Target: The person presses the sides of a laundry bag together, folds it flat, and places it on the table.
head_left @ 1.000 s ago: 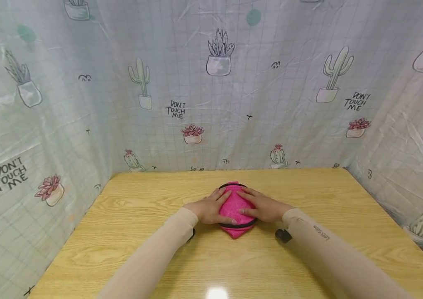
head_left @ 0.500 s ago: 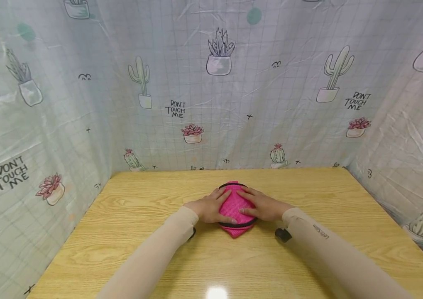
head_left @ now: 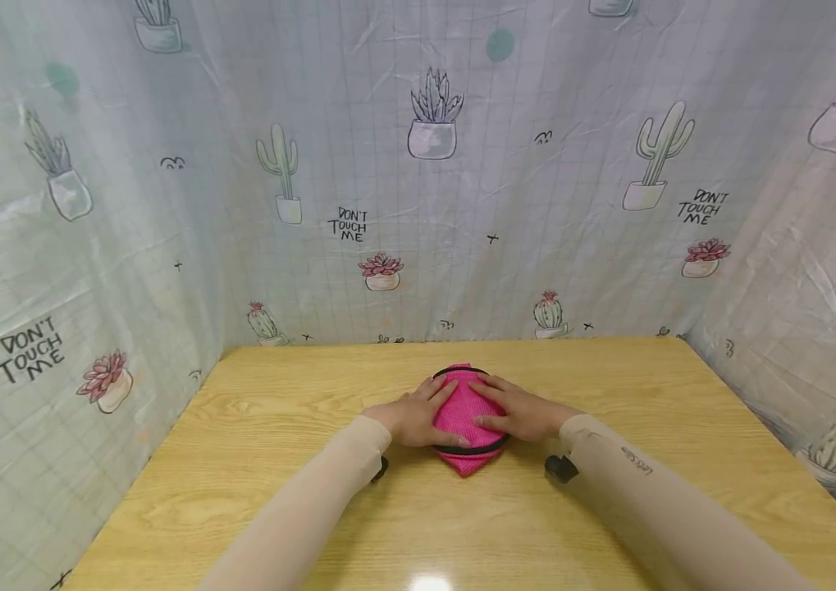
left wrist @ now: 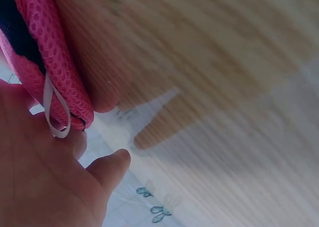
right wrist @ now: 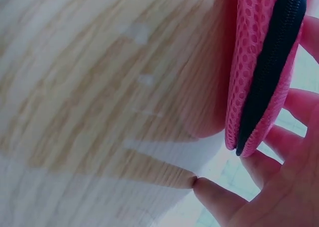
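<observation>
A bright pink mesh zip pouch (head_left: 464,410) lies on the wooden table in front of me, one pointed corner toward me. Dark bands cross it near its far and near ends. My left hand (head_left: 416,414) rests on its left side and my right hand (head_left: 524,409) on its right, fingers spread over the top. In the left wrist view a thin white loop (left wrist: 54,107) hangs from the pouch's edge, beside the fingers. The right wrist view shows a black zipper (right wrist: 271,62) along the pouch's side, with that hand's fingertips against the fabric. The pouch's underside is hidden.
The light wooden table (head_left: 277,394) meets a plant-print curtain (head_left: 491,189) at the back and both sides. Dark wrist devices show under the forearms, such as the one at my right wrist (head_left: 559,468). Cream sleeves cover both arms.
The head view has tilted up a little, so everything sits slightly lower in it. Both hands and the pouch keep the same places on the table.
</observation>
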`<move>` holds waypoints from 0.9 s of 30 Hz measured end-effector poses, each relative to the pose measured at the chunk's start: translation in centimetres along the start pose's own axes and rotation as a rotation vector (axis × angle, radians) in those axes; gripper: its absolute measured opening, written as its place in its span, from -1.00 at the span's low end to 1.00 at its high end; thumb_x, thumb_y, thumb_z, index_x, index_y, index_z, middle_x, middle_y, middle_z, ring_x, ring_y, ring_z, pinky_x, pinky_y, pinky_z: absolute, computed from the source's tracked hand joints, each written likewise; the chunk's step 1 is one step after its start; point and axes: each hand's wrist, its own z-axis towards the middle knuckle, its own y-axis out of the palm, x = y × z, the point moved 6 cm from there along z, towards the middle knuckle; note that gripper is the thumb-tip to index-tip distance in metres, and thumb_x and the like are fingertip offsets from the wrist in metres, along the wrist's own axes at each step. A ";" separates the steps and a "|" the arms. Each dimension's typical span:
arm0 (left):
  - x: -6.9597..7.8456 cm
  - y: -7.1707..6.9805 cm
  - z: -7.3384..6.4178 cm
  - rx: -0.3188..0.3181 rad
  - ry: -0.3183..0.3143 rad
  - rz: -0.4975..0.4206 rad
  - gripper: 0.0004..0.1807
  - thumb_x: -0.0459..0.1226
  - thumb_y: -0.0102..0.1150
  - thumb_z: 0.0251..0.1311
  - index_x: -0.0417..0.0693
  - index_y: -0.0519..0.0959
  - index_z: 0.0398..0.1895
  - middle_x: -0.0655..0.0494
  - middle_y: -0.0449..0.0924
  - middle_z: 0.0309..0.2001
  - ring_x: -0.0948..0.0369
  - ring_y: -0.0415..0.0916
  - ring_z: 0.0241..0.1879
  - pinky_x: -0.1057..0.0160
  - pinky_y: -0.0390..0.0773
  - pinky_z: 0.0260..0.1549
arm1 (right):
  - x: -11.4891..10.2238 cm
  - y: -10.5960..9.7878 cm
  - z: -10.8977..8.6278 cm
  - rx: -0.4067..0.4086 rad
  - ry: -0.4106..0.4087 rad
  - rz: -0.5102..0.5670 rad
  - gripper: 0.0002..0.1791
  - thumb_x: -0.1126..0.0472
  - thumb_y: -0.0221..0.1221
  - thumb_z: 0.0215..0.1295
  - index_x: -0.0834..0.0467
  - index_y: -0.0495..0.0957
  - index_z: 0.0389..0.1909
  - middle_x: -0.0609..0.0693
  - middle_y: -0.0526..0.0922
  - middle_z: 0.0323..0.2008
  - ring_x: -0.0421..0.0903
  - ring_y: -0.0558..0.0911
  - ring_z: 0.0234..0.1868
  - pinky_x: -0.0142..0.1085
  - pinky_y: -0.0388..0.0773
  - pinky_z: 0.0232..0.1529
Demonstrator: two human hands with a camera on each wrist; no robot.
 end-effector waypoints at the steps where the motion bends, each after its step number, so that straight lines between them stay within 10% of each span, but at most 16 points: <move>1: -0.1 0.1 -0.1 -0.001 -0.002 -0.004 0.19 0.56 -0.17 -0.01 0.19 -0.25 0.57 0.11 -0.29 0.58 0.05 -0.26 0.56 -0.13 0.15 0.40 | 0.0 0.0 0.0 -0.001 -0.006 0.003 -0.18 -0.20 0.05 0.38 0.03 0.01 0.53 0.13 -0.05 0.53 0.21 -0.03 0.53 0.18 0.06 0.44; 27: -0.7 -1.7 -1.1 0.100 0.006 0.047 0.07 0.52 -0.34 0.11 0.15 -0.15 0.57 0.09 -0.24 0.58 0.02 -0.25 0.56 -0.21 0.04 0.42 | -0.7 -1.6 0.2 0.065 0.027 -0.011 -0.18 -0.26 0.07 0.33 -0.02 0.09 0.51 0.10 0.01 0.52 0.16 0.07 0.50 0.16 0.15 0.41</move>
